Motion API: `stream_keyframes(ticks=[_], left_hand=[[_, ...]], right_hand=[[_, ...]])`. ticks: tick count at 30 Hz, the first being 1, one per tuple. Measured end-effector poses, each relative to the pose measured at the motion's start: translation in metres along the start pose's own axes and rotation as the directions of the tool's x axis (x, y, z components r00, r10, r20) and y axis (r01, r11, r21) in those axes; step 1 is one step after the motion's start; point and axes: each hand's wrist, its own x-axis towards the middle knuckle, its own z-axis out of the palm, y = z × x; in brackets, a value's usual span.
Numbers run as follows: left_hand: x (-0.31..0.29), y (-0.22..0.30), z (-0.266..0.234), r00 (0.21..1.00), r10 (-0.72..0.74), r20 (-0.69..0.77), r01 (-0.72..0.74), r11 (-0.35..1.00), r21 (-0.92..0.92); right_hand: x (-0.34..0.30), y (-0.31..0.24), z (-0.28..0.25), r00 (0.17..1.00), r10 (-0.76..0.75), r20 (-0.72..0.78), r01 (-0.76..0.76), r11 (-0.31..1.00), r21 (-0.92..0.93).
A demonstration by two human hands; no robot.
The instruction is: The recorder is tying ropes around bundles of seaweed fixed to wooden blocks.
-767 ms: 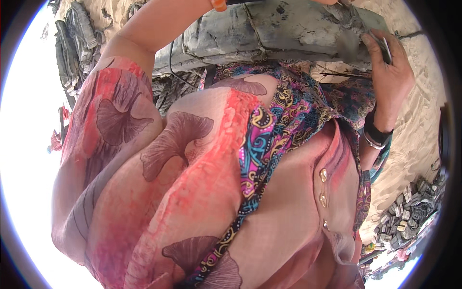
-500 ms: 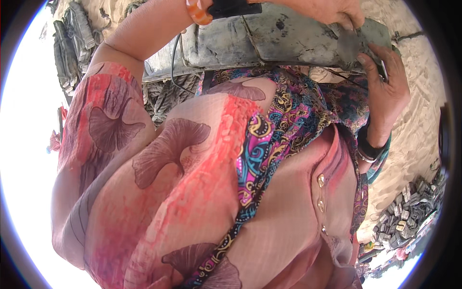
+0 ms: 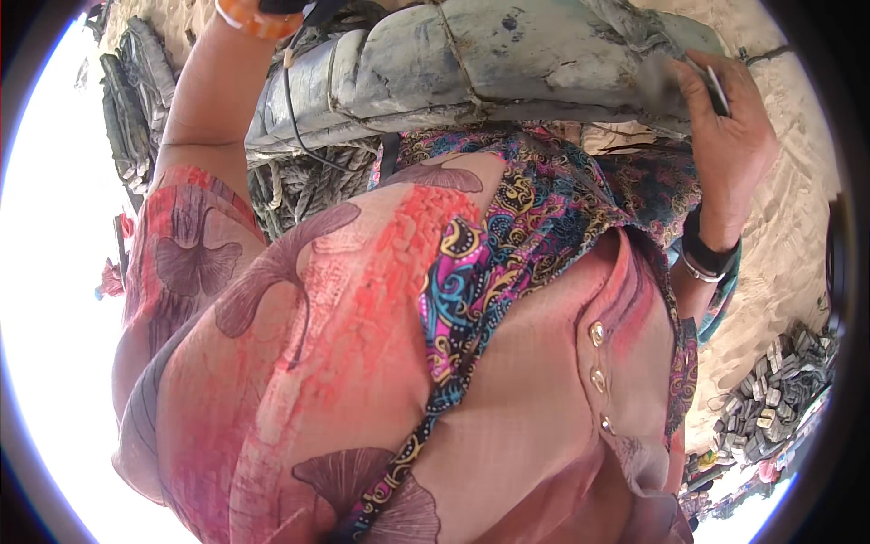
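Note:
A long, grey, weathered float (image 3: 535, 68) lies across the upper part of the view, with thin cords tied round it. At its right end my right hand (image 3: 739, 127) is closed on a thin flat tool (image 3: 712, 86). The tool's pale edge shows between the fingers; its far end is a blur against the float, and I cannot make out its exact kind. My left forearm rises on the left, wearing an orange-and-white bracelet (image 3: 258, 20) and a black wristband. The left hand itself is beyond the top edge.
Coiled grey rope (image 3: 283, 186) lies under the float's left end. Dark, long weathered pieces (image 3: 136, 100) rest on the sand at the upper left. A heap of small grey blocks (image 3: 766, 399) stands at the lower right. A dark cord (image 3: 766, 56) runs from the float over the sand.
My left hand has gone from the float's right end, up and left out of view. The float has shifted slightly. My right hand stays at the float's right end with the tool.

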Motion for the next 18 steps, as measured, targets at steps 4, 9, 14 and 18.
stream_keyframes(ticks=[4,9,14,18], left_hand=[[-0.022,0.006,-0.012,0.948,-0.285,0.142,0.298,0.951,-0.08],[-0.024,-0.066,-0.005,0.833,-0.525,-0.176,0.497,0.849,-0.181],[0.0,0.041,-0.012,0.829,0.386,-0.405,-0.072,0.791,0.608],[-0.016,0.066,0.04,0.936,0.339,0.092,-0.336,0.94,-0.051]], right_hand=[[-0.014,0.009,0.009,0.985,-0.17,-0.017,0.17,0.985,-0.008],[-0.032,0.01,0.007,0.99,-0.114,-0.087,0.121,0.988,0.09],[-0.03,0.013,0.006,0.989,-0.113,-0.095,0.121,0.99,0.077],[-0.029,0.01,0.005,0.996,-0.053,-0.071,0.061,0.992,0.113]])
